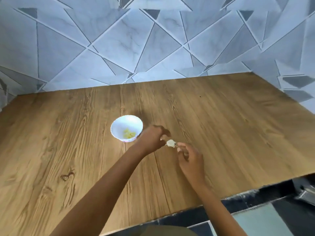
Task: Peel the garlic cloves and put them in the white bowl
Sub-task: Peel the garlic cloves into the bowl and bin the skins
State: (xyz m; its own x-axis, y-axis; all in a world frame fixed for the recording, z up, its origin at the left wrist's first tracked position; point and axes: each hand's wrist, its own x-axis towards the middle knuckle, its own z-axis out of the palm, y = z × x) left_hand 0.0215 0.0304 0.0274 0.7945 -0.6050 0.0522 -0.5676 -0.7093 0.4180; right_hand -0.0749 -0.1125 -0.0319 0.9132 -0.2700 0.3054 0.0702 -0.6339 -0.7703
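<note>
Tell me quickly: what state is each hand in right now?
Left hand: fingers curled beside the garlic clove; cannot tell whether it grips it.
Right hand: closed, pinching the garlic clove.

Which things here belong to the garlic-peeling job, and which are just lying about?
Belong to the job: garlic clove; left hand and right hand, either side of it; white bowl; peeled cloves inside it.

Just there: wooden table; tiled wall; blurred grey object below the table's right edge.
</note>
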